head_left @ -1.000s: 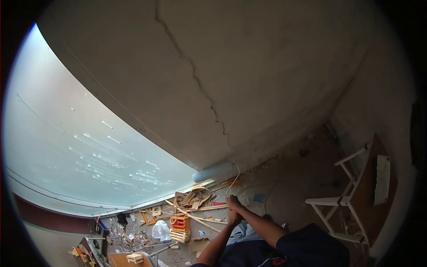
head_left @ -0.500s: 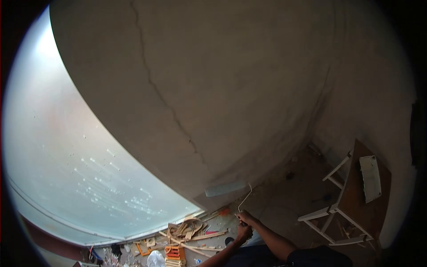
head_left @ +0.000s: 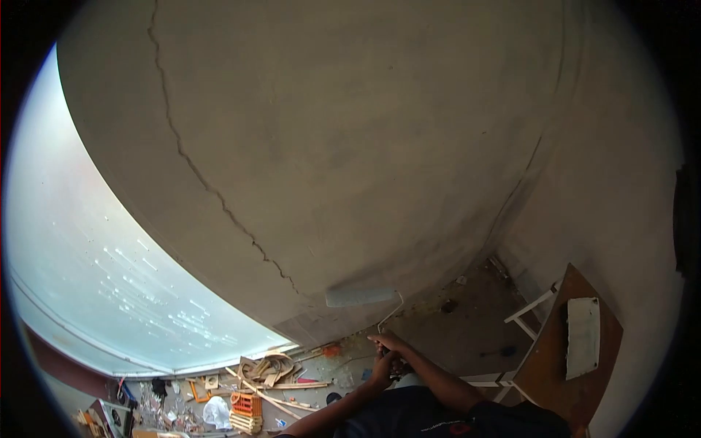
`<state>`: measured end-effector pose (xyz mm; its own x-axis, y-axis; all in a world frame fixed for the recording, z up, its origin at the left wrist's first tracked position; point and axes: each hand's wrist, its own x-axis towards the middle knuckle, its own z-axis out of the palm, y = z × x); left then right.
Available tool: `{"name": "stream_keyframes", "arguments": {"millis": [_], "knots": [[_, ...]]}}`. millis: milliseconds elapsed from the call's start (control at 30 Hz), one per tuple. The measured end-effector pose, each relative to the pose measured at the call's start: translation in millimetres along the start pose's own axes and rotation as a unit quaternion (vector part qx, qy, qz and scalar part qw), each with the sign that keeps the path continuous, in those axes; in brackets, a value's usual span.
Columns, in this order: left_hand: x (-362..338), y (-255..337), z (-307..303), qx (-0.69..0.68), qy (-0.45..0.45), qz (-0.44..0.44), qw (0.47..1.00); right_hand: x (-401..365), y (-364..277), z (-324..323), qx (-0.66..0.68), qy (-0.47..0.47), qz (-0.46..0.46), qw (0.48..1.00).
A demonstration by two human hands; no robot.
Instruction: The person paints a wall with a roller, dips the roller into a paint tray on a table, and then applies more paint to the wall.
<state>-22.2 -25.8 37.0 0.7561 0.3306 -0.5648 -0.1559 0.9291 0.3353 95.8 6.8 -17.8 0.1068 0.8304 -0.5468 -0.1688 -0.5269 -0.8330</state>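
The roller [head_left: 361, 296] has shifted clear of the window [head_left: 146, 292] corner, so its sleeve faces wall [head_left: 328, 146] right of the window; contact is unclear. The right hand [head_left: 388, 342] and left hand [head_left: 385, 370] wrap its handle.

Dark navy top with short sleeves, a red mark and thin whitish lettering.
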Motion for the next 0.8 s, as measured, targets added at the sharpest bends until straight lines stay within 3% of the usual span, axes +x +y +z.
{"name": "stream_keyframes", "arguments": {"millis": [100,300,400,500,600,800], "knots": [[2.0,-2.2,14.0,-0.005,0.009,0.056,0.998,11.4,-3.9,-5.0,-0.08,-0.026,0.001,0.996],[22.9,14.8,8.8,-0.05,0.017,0.103,0.993,27.9,-31.8,-3.7,-0.048,-0.069,-0.032,0.996],[14.4,27.3,32.4,-0.026,0.066,0.143,0.987,12.7,-60.0,-1.9,0.006,-0.076,-0.023,0.997],[-4.0,39.2,53.6,-0.003,0.114,0.136,0.984,17.5,-61.9,5.4,0.153,-0.061,0.06,0.984],[10.1,41.8,25.1,0.001,0.121,0.08,0.99,22.0,-63.8,12.5,0.107,-0.037,0.039,0.993],[18.4,48.0,22.3,-0.005,0.145,0.109,0.983,53.1,-31.6,14.0,0.143,-0.039,0.057,0.987]]}}
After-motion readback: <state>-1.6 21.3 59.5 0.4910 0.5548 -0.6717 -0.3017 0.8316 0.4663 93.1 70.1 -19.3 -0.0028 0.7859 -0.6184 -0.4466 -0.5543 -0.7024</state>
